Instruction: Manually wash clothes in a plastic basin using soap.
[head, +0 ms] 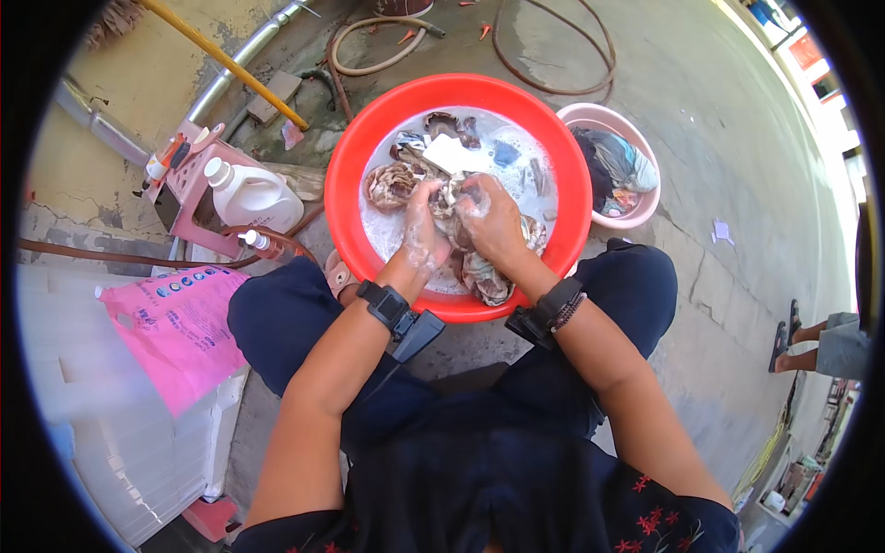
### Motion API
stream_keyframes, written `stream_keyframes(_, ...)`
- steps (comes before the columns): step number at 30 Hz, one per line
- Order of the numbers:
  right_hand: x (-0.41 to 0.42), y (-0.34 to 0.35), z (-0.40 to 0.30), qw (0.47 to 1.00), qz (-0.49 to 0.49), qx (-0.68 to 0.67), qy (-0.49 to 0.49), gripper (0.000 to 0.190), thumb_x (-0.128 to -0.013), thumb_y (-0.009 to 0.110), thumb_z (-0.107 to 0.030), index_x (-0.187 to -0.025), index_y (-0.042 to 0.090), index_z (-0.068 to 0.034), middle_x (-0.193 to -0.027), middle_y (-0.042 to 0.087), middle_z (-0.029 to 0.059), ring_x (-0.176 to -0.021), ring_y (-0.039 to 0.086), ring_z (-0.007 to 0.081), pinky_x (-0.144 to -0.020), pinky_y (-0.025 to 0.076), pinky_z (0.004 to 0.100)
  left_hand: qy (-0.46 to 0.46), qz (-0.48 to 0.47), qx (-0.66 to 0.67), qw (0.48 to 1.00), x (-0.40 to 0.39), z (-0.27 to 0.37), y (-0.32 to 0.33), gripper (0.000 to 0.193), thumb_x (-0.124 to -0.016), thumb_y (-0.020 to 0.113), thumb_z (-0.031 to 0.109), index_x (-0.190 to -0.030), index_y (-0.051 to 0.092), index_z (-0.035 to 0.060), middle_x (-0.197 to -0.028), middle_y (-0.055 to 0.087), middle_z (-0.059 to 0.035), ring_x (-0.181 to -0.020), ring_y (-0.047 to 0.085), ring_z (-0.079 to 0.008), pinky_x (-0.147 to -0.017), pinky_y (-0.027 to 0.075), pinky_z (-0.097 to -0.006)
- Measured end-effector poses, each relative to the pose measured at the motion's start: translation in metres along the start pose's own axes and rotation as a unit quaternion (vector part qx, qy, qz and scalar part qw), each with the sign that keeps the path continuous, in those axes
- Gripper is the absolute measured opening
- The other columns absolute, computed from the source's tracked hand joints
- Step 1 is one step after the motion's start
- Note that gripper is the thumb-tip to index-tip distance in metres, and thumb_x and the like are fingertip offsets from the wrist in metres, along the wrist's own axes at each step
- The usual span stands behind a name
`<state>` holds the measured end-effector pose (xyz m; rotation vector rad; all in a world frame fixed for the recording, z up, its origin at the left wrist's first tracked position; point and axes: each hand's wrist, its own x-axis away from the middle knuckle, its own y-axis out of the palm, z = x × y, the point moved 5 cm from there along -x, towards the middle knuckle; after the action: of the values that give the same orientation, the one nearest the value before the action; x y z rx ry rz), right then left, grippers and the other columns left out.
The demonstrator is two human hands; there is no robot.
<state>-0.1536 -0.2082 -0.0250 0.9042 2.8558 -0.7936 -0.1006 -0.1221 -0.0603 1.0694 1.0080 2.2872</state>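
A red plastic basin (339, 186) full of foamy water stands on the ground between my knees. Over it, my left hand (423, 225) and my right hand (489, 220), both soapy, grip a bunched patterned cloth (448, 200) between them. More of the wet brown and cream fabric (488, 276) trails below the hands towards the near rim. Another crumpled part of cloth (390, 185) lies to the left in the suds. Just beyond my fingers is a white block-like object (453, 153), and a small blue cloth piece (506, 153) floats right of it.
A pink basin of clothes (650, 200) adjoins the red one at right. To the left are a white detergent jug (256, 197), a pump bottle (259, 242), a pink stool (187, 207) and a pink bag (180, 332). Hoses (553, 90) lie beyond. A person's legs (809, 349) show at far right.
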Motion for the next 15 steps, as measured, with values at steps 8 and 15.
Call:
stream_keyframes(8,-0.003,0.0,0.022,0.986,-0.029,-0.035,0.161,0.026,-0.073,0.058,-0.023,-0.092,0.049,-0.008,-0.086,0.057,0.018,-0.079,0.056,0.0369,-0.069,0.044,0.0421,0.066,0.072,-0.048,0.994,-0.014,-0.014,-0.021,0.023,-0.087,0.048,0.03,-0.09,0.051,0.0075,-0.078,0.053,-0.0028,-0.073,0.054,-0.0146,-0.069,0.046,-0.0291)
stream_keyframes(15,0.019,0.015,-0.02,0.995,-0.066,0.044,-0.066,0.022,-0.074,0.058,-0.024,-0.088,0.054,-0.008,-0.088,0.057,0.017,-0.082,0.056,0.0364,-0.071,0.043,0.043,0.06,0.048,-0.067,0.995,-0.03,-0.006,-0.043,0.024,-0.088,0.048,0.031,-0.093,0.052,0.0077,-0.075,0.052,-0.0019,-0.071,0.053,-0.0121,-0.065,0.046,-0.0254)
